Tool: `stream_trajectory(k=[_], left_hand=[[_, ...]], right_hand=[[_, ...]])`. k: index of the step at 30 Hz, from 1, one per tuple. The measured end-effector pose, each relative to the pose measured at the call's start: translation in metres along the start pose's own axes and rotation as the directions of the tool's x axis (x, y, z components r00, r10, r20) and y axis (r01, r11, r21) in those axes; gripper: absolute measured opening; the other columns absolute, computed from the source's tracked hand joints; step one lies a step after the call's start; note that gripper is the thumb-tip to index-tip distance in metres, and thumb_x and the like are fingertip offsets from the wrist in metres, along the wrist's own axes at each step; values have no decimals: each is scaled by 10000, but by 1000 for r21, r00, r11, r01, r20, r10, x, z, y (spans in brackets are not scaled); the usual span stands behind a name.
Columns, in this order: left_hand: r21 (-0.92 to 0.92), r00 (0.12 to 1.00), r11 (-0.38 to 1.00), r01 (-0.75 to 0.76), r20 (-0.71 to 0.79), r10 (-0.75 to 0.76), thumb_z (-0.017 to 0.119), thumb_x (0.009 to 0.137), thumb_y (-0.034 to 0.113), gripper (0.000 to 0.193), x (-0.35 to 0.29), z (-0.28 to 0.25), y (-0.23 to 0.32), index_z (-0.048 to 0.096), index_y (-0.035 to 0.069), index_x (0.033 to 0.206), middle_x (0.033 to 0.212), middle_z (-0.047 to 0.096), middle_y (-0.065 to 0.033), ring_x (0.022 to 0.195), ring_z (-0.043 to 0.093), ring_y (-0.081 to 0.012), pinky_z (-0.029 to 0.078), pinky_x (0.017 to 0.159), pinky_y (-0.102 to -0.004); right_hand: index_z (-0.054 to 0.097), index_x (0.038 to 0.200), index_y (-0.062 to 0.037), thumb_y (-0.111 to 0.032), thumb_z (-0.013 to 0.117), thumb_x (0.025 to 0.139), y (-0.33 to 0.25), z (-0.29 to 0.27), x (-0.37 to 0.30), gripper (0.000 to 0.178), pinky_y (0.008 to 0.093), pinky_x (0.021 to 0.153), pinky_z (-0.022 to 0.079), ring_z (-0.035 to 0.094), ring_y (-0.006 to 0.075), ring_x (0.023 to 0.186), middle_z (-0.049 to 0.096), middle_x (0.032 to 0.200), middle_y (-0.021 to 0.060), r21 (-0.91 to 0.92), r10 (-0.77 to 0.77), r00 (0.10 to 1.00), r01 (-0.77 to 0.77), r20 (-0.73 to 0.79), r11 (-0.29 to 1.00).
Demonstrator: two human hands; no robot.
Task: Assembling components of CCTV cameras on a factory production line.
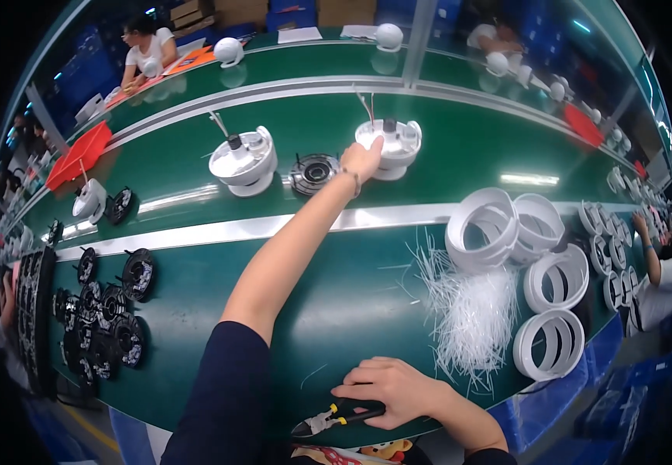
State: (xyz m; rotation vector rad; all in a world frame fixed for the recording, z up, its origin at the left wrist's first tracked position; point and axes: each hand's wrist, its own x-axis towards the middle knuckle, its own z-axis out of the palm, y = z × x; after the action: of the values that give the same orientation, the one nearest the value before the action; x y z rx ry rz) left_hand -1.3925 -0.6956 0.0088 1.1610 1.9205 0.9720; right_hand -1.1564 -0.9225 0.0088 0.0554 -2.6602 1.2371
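My left hand (363, 159) reaches across to the far green belt and grips the near left rim of a white round housing (399, 151). Wires and a black round part stand up out of that housing. Some of the fingers are hidden behind the rim. Just left of the hand lies a black-and-silver ring-shaped part (314, 172). Farther left is a second white housing (244, 164), also with wires sticking up. By the near table edge, my right hand (394, 387) is closed round the dark handles of diagonal cutters (322, 421), whose jaws point left.
A heap of thin white plastic strips (475, 318) lies right of centre beside several white rings (553, 279). Several black round parts (107, 318) cover the table's left. A metal rail (227, 231) runs between table and belt. A red tray (80, 155) stands far left. Other people sit nearby.
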Motion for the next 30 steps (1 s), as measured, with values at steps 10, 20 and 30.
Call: stream_trajectory(k=[10,20,30], left_hand=[[721,844,572,-391,31,536,545,657,82,253,-42,-32,-81,564,16,901,924,577,-168,880,559,-334,479,760,-407],[831,808,490,-264,-87,583,531,667,17,200,-240,-161,-173,535,39,865,910,570,-96,976,531,-265,494,753,-337],[785,921,581,-215,-35,388,716,645,281,477,-240,-220,-124,598,-19,997,1099,558,-206,1074,481,-404,353,973,-418]], right_hand=[[607,1009,-63,-145,671,540,-14,2,1,481,392,744,458,569,326,818,588,931,136,-79,27,997,-33,-68,996],[621,967,-45,-115,662,532,-23,2,7,442,352,664,478,587,302,745,596,854,129,-46,-3,990,-3,-139,999],[626,1007,-69,-87,684,517,-1,-6,7,494,303,650,475,575,232,717,599,870,72,85,11,992,0,-128,996]])
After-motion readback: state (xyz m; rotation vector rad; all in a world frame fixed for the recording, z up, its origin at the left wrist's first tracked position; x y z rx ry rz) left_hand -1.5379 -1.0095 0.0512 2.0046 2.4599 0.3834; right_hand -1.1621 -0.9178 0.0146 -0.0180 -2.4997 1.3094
